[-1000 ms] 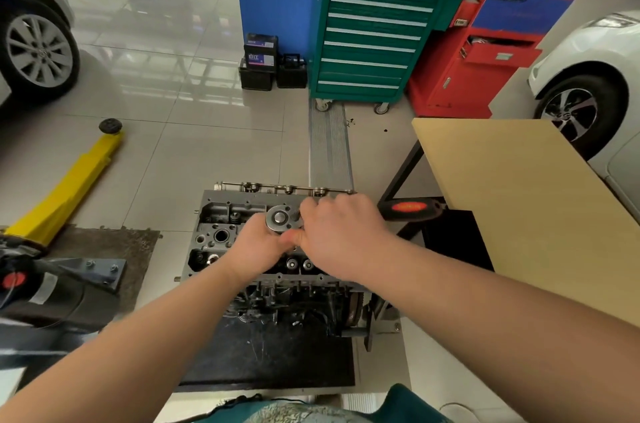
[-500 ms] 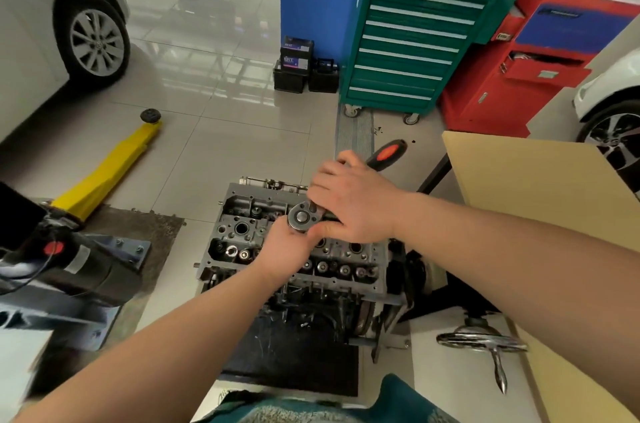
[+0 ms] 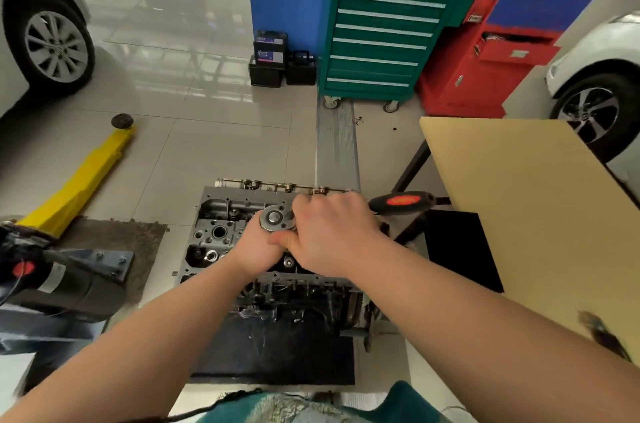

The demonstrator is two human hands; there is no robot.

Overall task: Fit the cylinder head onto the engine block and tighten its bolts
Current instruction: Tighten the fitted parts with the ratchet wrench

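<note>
A grey cylinder head (image 3: 214,232) lies on top of the engine block (image 3: 294,298), which stands on a black mat on the floor. A ratchet wrench sits upright on the head, its round steel head (image 3: 275,217) at the centre and its black and red handle (image 3: 401,203) pointing right. My right hand (image 3: 332,235) grips the wrench shaft just right of the round head. My left hand (image 3: 258,246) holds the wrench from below its round head. The bolt under the wrench is hidden.
A tan table (image 3: 526,215) stands close on the right. A yellow jack handle (image 3: 83,180) and a black machine (image 3: 52,280) lie on the left. A green tool cabinet (image 3: 384,31), a red cabinet (image 3: 502,42), batteries (image 3: 273,59) and two cars' wheels are further off.
The wrench handle has swung clockwise, from pointing up and to the right half a second ago back to pointing right. Both hands stay on the wrench.
</note>
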